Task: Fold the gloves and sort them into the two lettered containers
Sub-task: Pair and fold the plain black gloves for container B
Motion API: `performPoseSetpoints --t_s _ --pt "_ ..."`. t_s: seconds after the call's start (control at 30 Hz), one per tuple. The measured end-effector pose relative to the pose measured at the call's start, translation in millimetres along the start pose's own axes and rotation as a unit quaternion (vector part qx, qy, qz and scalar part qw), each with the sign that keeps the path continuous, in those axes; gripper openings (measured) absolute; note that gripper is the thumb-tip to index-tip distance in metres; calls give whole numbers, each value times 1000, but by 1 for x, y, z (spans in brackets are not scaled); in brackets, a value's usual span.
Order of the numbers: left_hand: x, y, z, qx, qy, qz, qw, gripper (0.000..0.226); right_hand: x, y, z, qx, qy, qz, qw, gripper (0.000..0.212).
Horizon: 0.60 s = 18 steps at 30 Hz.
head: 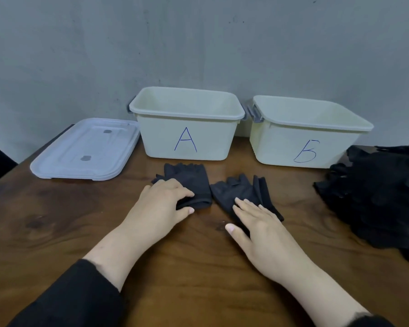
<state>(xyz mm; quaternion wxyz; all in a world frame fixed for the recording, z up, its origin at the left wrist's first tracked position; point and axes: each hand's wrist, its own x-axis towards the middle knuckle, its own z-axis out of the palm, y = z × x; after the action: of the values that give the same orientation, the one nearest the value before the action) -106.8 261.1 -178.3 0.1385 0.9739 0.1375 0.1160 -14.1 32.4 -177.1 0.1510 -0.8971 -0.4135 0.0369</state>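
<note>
Gloves laid flat for folding. Left hand pinches the cuff of the left glove, just near of container A; right hand, fingers straight, presses the right glove flat. Container B stands far right, and the unsorted pile waits within reach.

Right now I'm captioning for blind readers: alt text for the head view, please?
Two hands work on two dark gloves on a wooden table: the left hand grips the left glove, the right hand lies flat on the right glove. Behind stand open containers A and B.
</note>
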Motion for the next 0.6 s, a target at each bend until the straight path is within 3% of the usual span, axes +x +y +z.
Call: performPoseSetpoints --t_s 0.1,0.2,0.33,0.47,0.6 --pt "4 0 2 6 6 -4 1000 35 3 -4 8 -4 -12 2 1000 68" --pt "5 0 2 -1 38 -5 999 27 5 -6 6 63 10 -14 998 62" --pt "2 -3 2 -18 94 -17 995 19 2 9 -9 115 149 -26 982 33" --pt "1 -2 -3 -93 214 -30 972 15 1 18 -8 84 87 -31 992 27" --pt "-2 26 -15 -192 328 -50 924 16 0 8 -9 186 147 -14 971 32"
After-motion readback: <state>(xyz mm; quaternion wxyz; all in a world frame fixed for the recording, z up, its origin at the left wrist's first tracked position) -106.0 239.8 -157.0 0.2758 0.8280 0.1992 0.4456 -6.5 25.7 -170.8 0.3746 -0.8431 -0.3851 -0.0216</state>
